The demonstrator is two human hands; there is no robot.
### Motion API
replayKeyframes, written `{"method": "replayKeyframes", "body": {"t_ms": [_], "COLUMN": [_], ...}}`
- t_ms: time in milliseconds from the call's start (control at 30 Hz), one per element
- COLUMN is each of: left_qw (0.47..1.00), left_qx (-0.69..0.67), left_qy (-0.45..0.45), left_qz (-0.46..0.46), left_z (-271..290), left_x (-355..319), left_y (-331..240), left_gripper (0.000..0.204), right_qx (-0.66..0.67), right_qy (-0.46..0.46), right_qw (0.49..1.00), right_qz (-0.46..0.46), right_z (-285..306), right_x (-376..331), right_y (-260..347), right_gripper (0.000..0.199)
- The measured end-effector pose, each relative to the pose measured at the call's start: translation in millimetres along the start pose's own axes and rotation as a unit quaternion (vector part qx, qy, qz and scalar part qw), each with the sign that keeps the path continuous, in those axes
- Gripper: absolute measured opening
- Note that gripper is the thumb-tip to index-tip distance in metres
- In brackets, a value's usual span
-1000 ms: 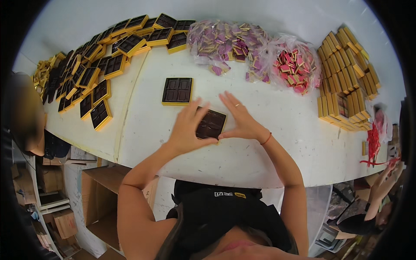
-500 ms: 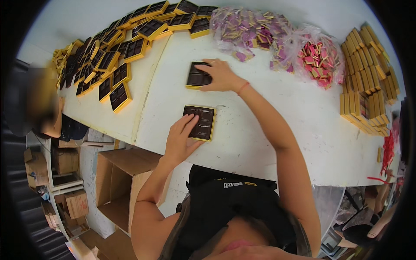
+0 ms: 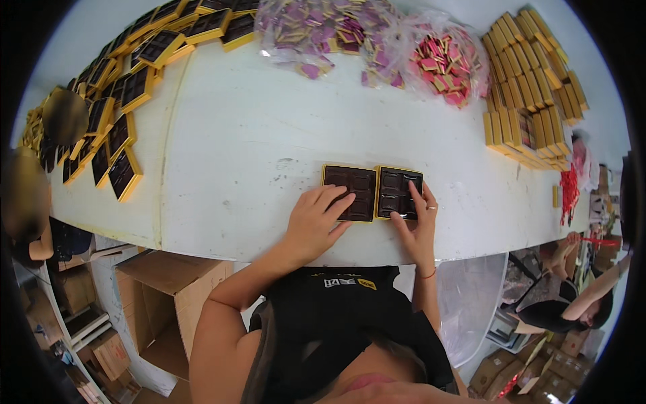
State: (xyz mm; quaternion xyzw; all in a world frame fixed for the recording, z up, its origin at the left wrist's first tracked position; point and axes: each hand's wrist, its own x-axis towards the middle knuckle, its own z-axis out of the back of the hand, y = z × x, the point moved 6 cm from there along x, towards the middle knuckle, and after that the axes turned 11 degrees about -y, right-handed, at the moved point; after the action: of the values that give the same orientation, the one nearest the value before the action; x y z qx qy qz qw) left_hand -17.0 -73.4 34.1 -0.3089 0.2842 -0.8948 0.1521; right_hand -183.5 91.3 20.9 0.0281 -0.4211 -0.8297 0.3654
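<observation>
White desk [image 3: 269, 135] carries 2 square gold-rimmed trays w/ dark compartmented inserts, side by side & touching, near the front edge. Left tray [image 3: 350, 185] sits under the left hand [image 3: 316, 219]: fingers [image 3: 340, 202] spread flat on its lower left part, pressing, not gripping. Right tray [image 3: 397, 188] has the right hand [image 3: 418, 225] at its lower right corner, fingers extended along the right rim, also flat, nothing clenched or picked up.

Step in hand looks like squaring the pair edge to edge. To do it well, my read: keep palms low, push w/ flat pads from the outer sides toward the shared seam, don't lift. The inserts look thin & glossy, so light pressure; too much could buckle a compartment. Keep both front rims level w/ each other.

Around: more same-type trays [image 3: 124, 128] in overlapping rows along the far left, well apart. Clear bags of purple-wrapped pieces [image 3: 316, 27] and pink/red wrapped pieces [image 3: 447, 64] at the far edge. Stack of gold boxes [image 3: 531, 87] far right. Open cardboard box [image 3: 161, 289] under the desk, left. Another person [image 3: 572, 303] low on the right, not involved.
</observation>
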Motion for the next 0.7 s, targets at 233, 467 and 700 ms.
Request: {"method": "replayKeyframes", "body": {"t_ms": [233, 467, 700], "left_qw": [0.982, 0.796, 0.879], "left_qx": [0.137, 0.431, 0.241], "left_qy": [-0.124, -0.279, -0.280], "left_qz": [0.046, 0.321, 0.301], "left_z": [75.8, 294.7, 192.0], "left_x": [-2.6, -127.9, -95.9], "left_y": [57.8, 249.5, 164.2], "left_gripper": [0.060, 0.078, 0.049], "right_qx": [0.049, 0.068, 0.046], "right_qy": [-0.078, -0.094, -0.095], "right_qw": [0.996, 0.993, 0.994], "right_qz": [-0.021, -0.016, -0.016], "right_z": [5.9, 3.0, 3.8], "right_x": [-9.2, -0.2, 0.7], "right_y": [8.3, 2.2, 3.9], "right_gripper": [0.075, 0.055, 0.052]}}
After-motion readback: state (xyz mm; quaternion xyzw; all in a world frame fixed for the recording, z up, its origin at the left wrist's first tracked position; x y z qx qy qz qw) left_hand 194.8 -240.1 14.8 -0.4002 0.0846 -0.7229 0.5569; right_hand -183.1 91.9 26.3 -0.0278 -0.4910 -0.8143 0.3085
